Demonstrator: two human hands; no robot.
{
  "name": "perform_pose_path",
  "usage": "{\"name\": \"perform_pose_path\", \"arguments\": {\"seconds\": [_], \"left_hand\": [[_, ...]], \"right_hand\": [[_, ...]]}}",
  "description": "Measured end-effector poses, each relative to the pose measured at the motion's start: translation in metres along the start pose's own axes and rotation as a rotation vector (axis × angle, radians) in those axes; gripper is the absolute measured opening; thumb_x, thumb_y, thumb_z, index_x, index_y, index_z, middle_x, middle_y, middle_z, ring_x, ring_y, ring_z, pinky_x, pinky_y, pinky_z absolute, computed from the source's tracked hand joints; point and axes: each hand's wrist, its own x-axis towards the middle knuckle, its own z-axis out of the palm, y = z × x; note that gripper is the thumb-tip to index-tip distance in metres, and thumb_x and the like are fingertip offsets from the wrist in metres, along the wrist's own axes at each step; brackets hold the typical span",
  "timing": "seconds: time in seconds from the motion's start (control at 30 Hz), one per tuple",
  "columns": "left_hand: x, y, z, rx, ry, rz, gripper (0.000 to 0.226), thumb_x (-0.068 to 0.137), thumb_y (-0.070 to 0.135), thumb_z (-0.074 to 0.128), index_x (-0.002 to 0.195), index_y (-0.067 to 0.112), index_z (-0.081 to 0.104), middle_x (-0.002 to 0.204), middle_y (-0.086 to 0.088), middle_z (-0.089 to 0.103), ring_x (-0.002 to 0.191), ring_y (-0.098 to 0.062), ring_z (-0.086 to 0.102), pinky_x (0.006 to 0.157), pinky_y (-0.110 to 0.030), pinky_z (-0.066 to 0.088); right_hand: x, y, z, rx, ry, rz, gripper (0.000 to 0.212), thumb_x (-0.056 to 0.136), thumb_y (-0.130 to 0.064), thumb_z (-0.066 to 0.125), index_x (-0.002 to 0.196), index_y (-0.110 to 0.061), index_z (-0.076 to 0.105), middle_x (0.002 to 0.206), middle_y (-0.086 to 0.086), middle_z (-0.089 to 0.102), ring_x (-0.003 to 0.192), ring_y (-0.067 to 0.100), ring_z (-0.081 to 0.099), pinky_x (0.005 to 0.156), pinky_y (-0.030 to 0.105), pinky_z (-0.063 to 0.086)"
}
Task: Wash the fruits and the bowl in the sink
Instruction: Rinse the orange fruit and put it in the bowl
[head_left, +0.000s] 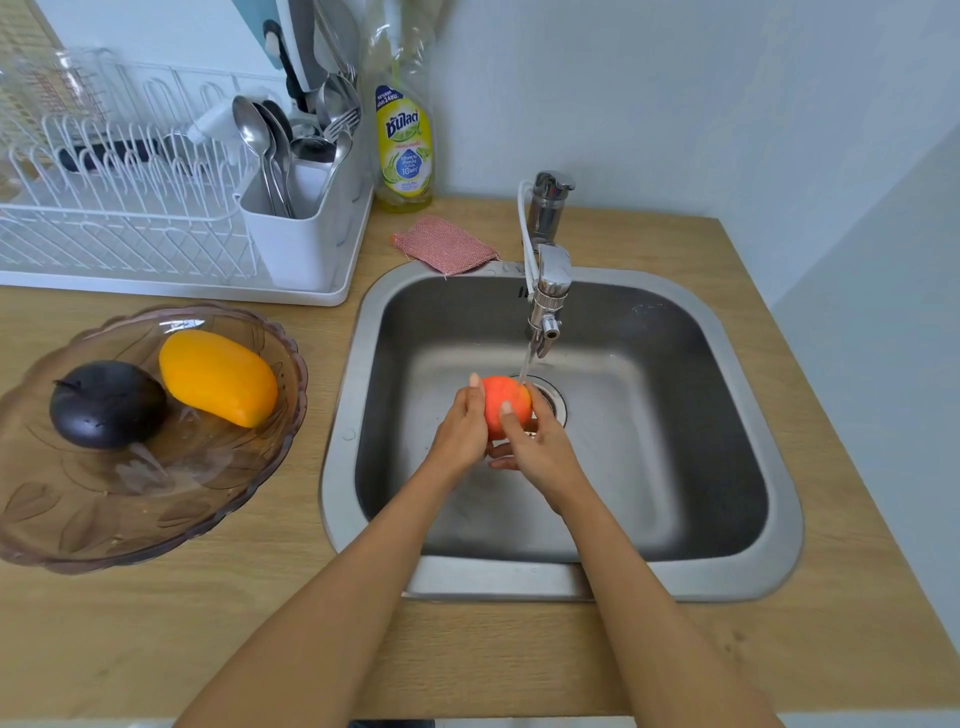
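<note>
Over the steel sink (727, 566), a round red-orange fruit (506, 402) is held under the thin stream of water from the faucet (548, 291). My left hand (460, 431) grips its left side and my right hand (535, 447) wraps its front and right side, thumb on top. To the left on the wooden counter stands a brown glass bowl (104, 525) holding a yellow mango (218, 376) and a dark purple round fruit (106, 402).
A white dish rack (130, 218) with a cutlery holder (296, 228) of spoons and forks stands at the back left. A yellow dish soap bottle (404, 150) and a pink scrub pad (444, 244) sit behind the sink. Walls close the back and right.
</note>
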Motion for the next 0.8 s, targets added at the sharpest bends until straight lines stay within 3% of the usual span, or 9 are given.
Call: {"name": "perform_pose_path", "arguments": {"seconds": [0.1,0.17,0.27,0.33,0.4,0.53,0.63,0.7,0.8], "left_hand": [[-0.003,0.003,-0.001,-0.011,-0.052,0.037,0.062,0.096,0.06,0.016,0.139,0.02,0.038,0.1,-0.01,0.062,0.076,-0.016,0.059,0.068,-0.029,0.05],[-0.006,0.003,-0.001,0.035,-0.099,0.079,0.058,0.098,0.054,0.023,0.146,0.022,0.03,0.096,-0.007,0.061,0.071,-0.012,0.056,0.068,-0.028,0.049],[-0.013,-0.001,0.002,0.135,-0.186,0.147,0.066,0.097,0.048,0.04,0.153,0.027,0.011,0.125,-0.01,0.053,0.089,-0.016,0.06,0.081,-0.027,0.049],[-0.016,-0.004,0.003,0.175,-0.192,0.212,0.072,0.094,0.045,0.05,0.152,0.028,0.011,0.141,-0.006,0.042,0.111,-0.022,0.057,0.096,-0.031,0.046],[-0.017,-0.004,0.002,0.176,-0.179,0.255,0.068,0.094,0.042,0.052,0.151,0.029,0.016,0.144,-0.005,0.036,0.113,-0.019,0.054,0.098,-0.028,0.043],[-0.014,-0.004,-0.002,0.146,-0.199,0.287,0.059,0.097,0.036,0.048,0.149,0.034,0.02,0.143,-0.005,0.033,0.113,-0.024,0.056,0.093,-0.024,0.047],[-0.015,0.001,-0.005,0.019,-0.186,0.294,0.046,0.103,0.027,0.035,0.148,0.029,0.029,0.14,-0.007,0.037,0.107,-0.021,0.052,0.07,-0.005,0.048],[-0.011,0.003,-0.006,-0.034,-0.139,0.269,0.041,0.105,0.025,0.029,0.145,0.028,0.037,0.137,-0.009,0.043,0.099,-0.019,0.051,0.062,-0.004,0.046],[-0.008,0.003,-0.004,-0.042,-0.105,0.193,0.041,0.105,0.032,0.024,0.144,0.033,0.036,0.137,-0.006,0.044,0.101,-0.019,0.052,0.061,-0.008,0.046]], "right_hand": [[0.002,-0.004,-0.002,-0.02,0.101,0.001,0.049,0.097,-0.045,0.047,0.142,-0.027,0.043,0.118,0.009,0.06,0.068,0.017,0.068,0.062,0.028,0.057],[0.004,-0.005,-0.005,0.0,0.172,0.039,0.039,0.098,-0.044,0.042,0.131,-0.025,0.052,0.106,0.011,0.065,0.056,0.015,0.062,0.058,0.027,0.052],[0.009,-0.007,-0.009,0.115,0.246,0.133,0.03,0.099,-0.04,0.038,0.115,-0.021,0.055,0.095,0.016,0.064,0.048,0.019,0.055,0.047,0.026,0.044],[0.011,-0.009,-0.011,0.215,0.226,0.205,0.03,0.1,-0.039,0.036,0.113,-0.018,0.054,0.086,0.014,0.062,0.048,0.021,0.051,0.045,0.025,0.041],[0.011,-0.011,-0.01,0.263,0.188,0.232,0.029,0.101,-0.038,0.033,0.112,-0.018,0.051,0.082,0.013,0.061,0.048,0.022,0.05,0.045,0.026,0.04],[0.011,-0.011,-0.011,0.299,0.176,0.214,0.03,0.102,-0.034,0.031,0.118,-0.018,0.051,0.093,0.014,0.06,0.056,0.02,0.05,0.045,0.025,0.038],[0.009,-0.013,-0.015,0.399,0.13,0.192,0.028,0.103,-0.027,0.03,0.119,-0.021,0.052,0.108,0.008,0.057,0.074,0.021,0.055,0.052,0.028,0.04],[0.007,-0.013,-0.017,0.448,0.09,0.167,0.025,0.104,-0.024,0.03,0.117,-0.023,0.052,0.115,0.007,0.054,0.086,0.024,0.056,0.061,0.03,0.044],[0.006,-0.012,-0.018,0.44,0.068,0.136,0.023,0.103,-0.017,0.036,0.115,-0.025,0.053,0.127,0.008,0.049,0.099,0.03,0.054,0.068,0.031,0.049]]}}
